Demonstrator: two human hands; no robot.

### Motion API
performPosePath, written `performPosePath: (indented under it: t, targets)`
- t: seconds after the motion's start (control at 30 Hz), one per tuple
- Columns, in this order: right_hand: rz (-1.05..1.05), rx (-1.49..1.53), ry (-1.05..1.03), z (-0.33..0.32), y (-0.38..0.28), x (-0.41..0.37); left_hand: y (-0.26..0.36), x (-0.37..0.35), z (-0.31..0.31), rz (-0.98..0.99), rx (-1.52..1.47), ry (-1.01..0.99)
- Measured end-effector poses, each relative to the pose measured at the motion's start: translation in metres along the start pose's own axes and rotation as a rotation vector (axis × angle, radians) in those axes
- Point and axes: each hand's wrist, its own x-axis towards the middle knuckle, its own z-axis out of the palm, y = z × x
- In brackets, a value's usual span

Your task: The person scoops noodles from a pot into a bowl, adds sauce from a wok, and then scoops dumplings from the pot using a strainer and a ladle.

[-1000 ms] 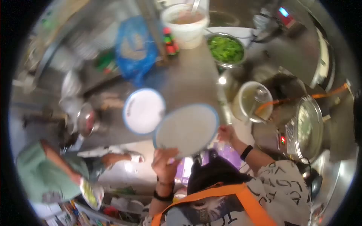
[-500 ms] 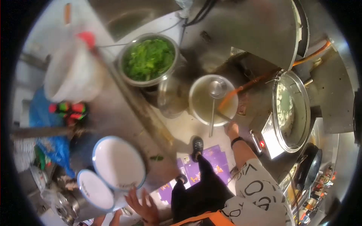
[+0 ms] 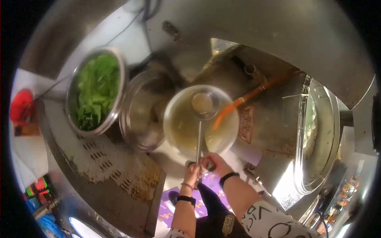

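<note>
A long-handled metal ladle (image 3: 199, 135) lies with its bowl over a large white-rimmed pot (image 3: 168, 127) of cloudy yellowish liquid. My left hand (image 3: 192, 174) is closed around the lower part of the ladle handle. Right beside it, my right hand (image 3: 213, 162) is closed at the pot's near rim on a dark handle, whose far end is hard to make out. An orange-brown stick or tube (image 3: 246, 97) slants into the pot from the right.
Left of the pot are a lidded metal pot (image 3: 145, 113) and a steel bowl of green leaves (image 3: 99, 89). A large round steamer or pot (image 3: 302, 139) stands at the right. Purple flattened cardboard (image 3: 164, 210) lies on the floor.
The view has shifted and come closer to the pot. My left hand has gone from beside the white oval plates, fingers spread, to the ladle handle. My right hand stays near the pot's rim.
</note>
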Motion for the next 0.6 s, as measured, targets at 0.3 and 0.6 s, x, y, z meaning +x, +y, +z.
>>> performPosePath:
  t: [0.3,0.6]
  targets:
    - [-0.625,-1.392,0.068,0.047,0.079,-0.049,0.067,-0.112,-0.019,0.305,0.137,0.346]
    - [-0.734,-1.176,0.466,-0.010,0.161,-0.318,0.097,-0.199,0.018,0.501,0.851,0.714]
